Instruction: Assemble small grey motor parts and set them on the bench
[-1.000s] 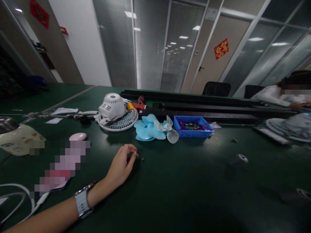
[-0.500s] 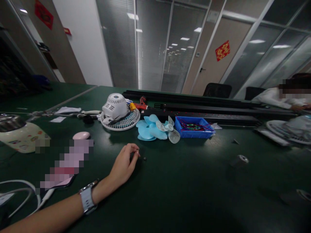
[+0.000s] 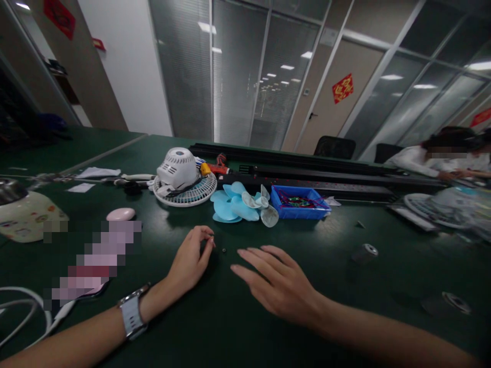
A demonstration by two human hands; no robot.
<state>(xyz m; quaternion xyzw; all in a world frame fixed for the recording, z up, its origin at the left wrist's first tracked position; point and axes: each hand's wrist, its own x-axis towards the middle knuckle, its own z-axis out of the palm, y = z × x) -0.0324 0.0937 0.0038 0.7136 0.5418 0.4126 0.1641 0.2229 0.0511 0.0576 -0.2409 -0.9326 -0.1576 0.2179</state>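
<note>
On the dark green table, my left hand (image 3: 194, 255) rests with thumb and index finger brought together in a pinch. Whatever may be between those fingertips is too small to make out. Just right of them lies a tiny metal nut-like piece (image 3: 224, 250), touched by neither hand. My right hand (image 3: 278, 281) hovers to the right of that piece, fingers spread and pointing toward it, holding nothing. Beyond the hands sit light blue fan blades (image 3: 230, 204), with clear fan blades (image 3: 268, 214) leaning at their right side.
A white fan (image 3: 178, 176) lies on its grille behind my left hand. A blue bin (image 3: 301, 204) holds wires. Metal cylinders (image 3: 366, 253) stand at right. At left are a phone (image 3: 99, 255), a pink oval object (image 3: 120, 214) and a kettle-like vessel (image 3: 32, 217). People sit far right.
My right hand has come into view from the right, reaching beside the tiny metal piece. My left hand keeps its pinch in nearly the same place. The camera view has shifted slightly.
</note>
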